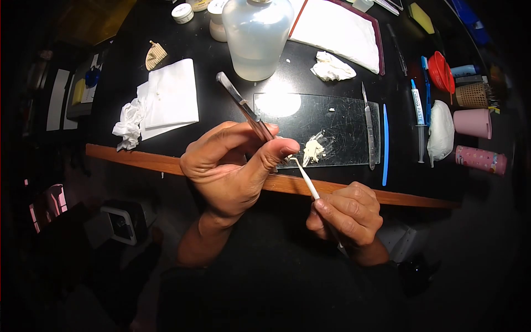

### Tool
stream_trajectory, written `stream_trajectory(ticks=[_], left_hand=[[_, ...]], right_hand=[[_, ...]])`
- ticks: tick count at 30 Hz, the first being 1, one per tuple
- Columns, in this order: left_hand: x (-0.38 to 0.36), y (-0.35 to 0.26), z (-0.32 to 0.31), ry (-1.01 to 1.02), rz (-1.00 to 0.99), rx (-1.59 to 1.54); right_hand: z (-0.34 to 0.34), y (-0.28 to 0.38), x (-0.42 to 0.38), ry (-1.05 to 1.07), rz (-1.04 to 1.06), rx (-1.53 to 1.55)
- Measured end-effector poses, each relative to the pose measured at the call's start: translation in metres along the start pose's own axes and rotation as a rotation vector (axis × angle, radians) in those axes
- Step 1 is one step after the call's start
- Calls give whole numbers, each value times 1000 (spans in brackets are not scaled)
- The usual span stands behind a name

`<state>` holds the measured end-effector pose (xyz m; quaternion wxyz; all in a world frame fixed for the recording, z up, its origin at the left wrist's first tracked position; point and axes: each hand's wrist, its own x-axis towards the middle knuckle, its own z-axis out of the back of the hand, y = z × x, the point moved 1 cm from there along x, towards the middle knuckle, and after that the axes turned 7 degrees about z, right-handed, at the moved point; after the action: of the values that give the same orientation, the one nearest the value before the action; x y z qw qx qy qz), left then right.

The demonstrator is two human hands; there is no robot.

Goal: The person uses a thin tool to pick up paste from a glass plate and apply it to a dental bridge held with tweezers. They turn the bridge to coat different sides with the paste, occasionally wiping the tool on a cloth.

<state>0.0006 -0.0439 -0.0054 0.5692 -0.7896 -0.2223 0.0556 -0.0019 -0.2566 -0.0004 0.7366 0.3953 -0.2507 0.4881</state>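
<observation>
My left hand (229,166) is closed round metal tweezers (240,99), whose broad end points up and away. Their tips are mostly hidden behind my thumb. My right hand (351,214) pinches a thin white-handled tool (308,183). Its bent tip is close to the tweezers' lower end; whether they touch, and what small piece lies between them, is too small to tell. Beyond the hands lies a glass plate (345,130) with a smear of cream-coloured paste (314,150) on it. A scalpel (369,130) rests along the plate's right side.
A large translucent bottle (257,41) stands behind the plate. White napkins (172,94) and crumpled tissue (130,124) lie at left. Right of the plate are a blue stick (385,145), a syringe (418,119) and a pink cup (473,123). The table's wooden edge (133,158) runs beneath my hands.
</observation>
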Motion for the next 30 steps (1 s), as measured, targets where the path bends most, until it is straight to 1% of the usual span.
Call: stream_trajectory(ticks=[10, 19, 22, 26, 30], left_hand=[[0, -2, 1, 4, -2, 24], [-2, -4, 2, 5, 43, 27], [-2, -3, 0, -3, 21, -1], [-1, 2, 2, 16, -44, 68], [-1, 1, 2, 18, -24, 66]], right_hand=[[-1, 0, 2, 34, 7, -15], [0, -1, 2, 41, 9, -8], [-1, -1, 1, 24, 10, -2], [-2, -1, 0, 6, 9, -11], [-2, -2, 0, 14, 9, -1]])
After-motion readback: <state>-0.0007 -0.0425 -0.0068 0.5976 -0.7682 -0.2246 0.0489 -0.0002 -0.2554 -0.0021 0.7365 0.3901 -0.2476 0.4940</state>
